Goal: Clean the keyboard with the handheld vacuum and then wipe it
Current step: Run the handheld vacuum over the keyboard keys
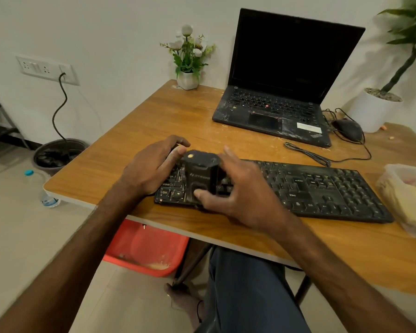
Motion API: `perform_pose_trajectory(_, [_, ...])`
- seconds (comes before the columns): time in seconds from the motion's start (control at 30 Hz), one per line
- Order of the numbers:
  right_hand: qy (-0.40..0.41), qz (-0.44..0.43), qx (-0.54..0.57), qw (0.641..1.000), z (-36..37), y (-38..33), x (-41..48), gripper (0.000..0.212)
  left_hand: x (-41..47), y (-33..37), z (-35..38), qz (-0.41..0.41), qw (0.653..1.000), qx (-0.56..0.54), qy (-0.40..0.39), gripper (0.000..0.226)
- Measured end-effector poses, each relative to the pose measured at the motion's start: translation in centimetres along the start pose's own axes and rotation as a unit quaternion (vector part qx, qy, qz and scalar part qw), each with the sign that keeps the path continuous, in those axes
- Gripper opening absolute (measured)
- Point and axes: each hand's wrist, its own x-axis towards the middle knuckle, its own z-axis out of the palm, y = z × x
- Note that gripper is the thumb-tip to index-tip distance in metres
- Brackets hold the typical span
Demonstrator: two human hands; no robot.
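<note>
black handheld vacuum (200,175) stands on the keyboard's (322,188) nine o'clock end; right hand (235,191) fingers grip it; left hand (151,169) rests open beside it

Black plastic keyboard (298,188), black boxy handheld vacuum (201,175), black open laptop (281,92); brown wood-grain worktop (154,116); red plastic tub (144,248), white round pot (372,111).
</note>
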Motion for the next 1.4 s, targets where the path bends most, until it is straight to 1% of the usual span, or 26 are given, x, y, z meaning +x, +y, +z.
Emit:
perform_pose_trajectory(0.07, [0.038, 0.021, -0.029, 0.999, -0.7, 1.0, 0.7, 0.061, 0.0, 0.0, 0.0, 0.005, 1.000, 0.006, 0.003, 0.067])
perform_pose_trajectory(0.13, [0.060, 0.031, -0.011, 0.998, -1.0, 1.4, 0.7, 0.056, 0.1, 0.0, 0.1, 0.006, 1.000, 0.008, 0.006, 0.066])
perform_pose_trajectory(0.17, [0.043, 0.031, 0.006, 0.999, -0.8, 1.0, 0.4, 0.057, 0.1, 0.1, 0.1, 0.004, 1.000, 0.007, 0.007, 0.067])
perform_pose_trajectory(0.23, [-0.009, -0.007, 0.020, 1.000, 0.0, -0.1, -0.5, 0.061, 0.0, 0.2, 0.1, 0.000, 1.000, 0.003, 0.006, 0.070])
perform_pose_trajectory(0.3, [-0.027, -0.044, 0.004, 0.999, 0.6, -0.6, -1.1, 0.059, 0.0, 0.3, 0.0, -0.002, 1.000, 0.001, 0.006, 0.074])
perform_pose_trajectory(0.37, [0.000, -0.027, 0.005, 1.000, 0.1, -0.3, -0.5, 0.059, -0.1, 0.3, 0.0, 0.000, 1.000, 0.001, 0.004, 0.074])
perform_pose_trajectory(0.47, [0.071, 0.005, -0.020, 0.997, -1.4, 1.1, 0.9, 0.059, -0.1, 0.2, 0.0, 0.004, 1.000, 0.005, 0.007, 0.072])
perform_pose_trajectory(0.5, [0.075, 0.009, -0.019, 0.997, -1.5, 1.4, 1.1, 0.059, -0.1, 0.2, 0.1, 0.002, 1.000, 0.004, 0.007, 0.072])
perform_pose_trajectory(0.57, [0.030, -0.002, 0.003, 1.000, -1.2, 0.8, 0.9, 0.060, 0.0, 0.1, 0.1, -0.007, 1.000, 0.000, 0.009, 0.071])
perform_pose_trajectory(0.63, [-0.016, -0.050, 0.002, 0.999, -0.3, 0.0, 0.3, 0.060, 0.0, -0.2, 0.1, -0.006, 1.000, 0.008, 0.002, 0.059])
perform_pose_trajectory(0.7, [-0.030, -0.080, -0.007, 0.996, 0.4, -0.4, 0.3, 0.060, 0.0, -0.5, 0.2, 0.003, 1.000, 0.018, -0.007, 0.042])
perform_pose_trajectory(0.73, [-0.026, -0.070, -0.004, 0.997, 0.4, -0.3, 0.8, 0.061, 0.0, -0.4, 0.2, 0.002, 1.000, 0.013, -0.007, 0.042])
perform_pose_trajectory(0.8, [0.012, -0.030, -0.017, 0.999, 0.0, 0.3, 1.7, 0.061, -0.1, -0.2, 0.0, 0.004, 1.000, 0.001, 0.005, 0.055])
perform_pose_trajectory(0.87, [0.053, -0.031, -0.032, 0.998, -0.3, 0.7, 2.2, 0.057, -0.1, 0.1, -0.1, 0.010, 1.000, 0.001, 0.012, 0.065])
perform_pose_trajectory(0.93, [0.026, -0.033, 0.002, 0.999, -0.2, -0.2, 1.6, 0.057, 0.0, -0.2, 0.0, 0.007, 1.000, -0.003, 0.004, 0.057])
perform_pose_trajectory(1.0, [-0.002, -0.070, 0.017, 0.997, 0.4, -0.9, 0.7, 0.058, 0.0, -0.4, 0.0, -0.006, 1.000, -0.007, -0.004, 0.044])
perform_pose_trajectory(1.03, [-0.007, -0.077, 0.017, 0.997, 0.6, -1.1, 0.3, 0.058, 0.1, -0.3, 0.0, -0.009, 1.000, -0.006, -0.005, 0.043])
perform_pose_trajectory(1.1, [0.014, -0.061, 0.013, 0.998, 0.3, -0.7, 0.6, 0.057, -0.1, 0.1, 0.0, -0.003, 1.000, -0.005, 0.001, 0.051])
perform_pose_trajectory(1.17, [0.058, -0.019, -0.015, 0.998, -0.3, 0.4, 1.6, 0.053, -0.2, 0.3, -0.1, 0.007, 1.000, 0.002, 0.009, 0.060])
perform_pose_trajectory(1.23, [0.094, 0.004, -0.026, 0.995, -0.8, 1.3, 2.1, 0.052, -0.2, 0.4, -0.2, 0.003, 1.000, 0.002, 0.010, 0.065])
perform_pose_trajectory(1.27, [0.088, 0.008, -0.011, 0.996, -0.8, 1.4, 2.1, 0.052, -0.1, 0.4, -0.1, 0.002, 1.000, 0.001, 0.010, 0.067])
perform_pose_trajectory(1.33, [0.034, -0.004, 0.024, 0.999, -0.6, 0.8, 1.3, 0.056, -0.1, 0.3, 0.0, 0.002, 1.000, 0.000, 0.008, 0.069])
perform_pose_trajectory(1.4, [-0.009, -0.033, 0.029, 0.999, -0.4, 0.4, 0.5, 0.059, -0.1, 0.3, 0.0, 0.000, 1.000, -0.003, 0.005, 0.072])
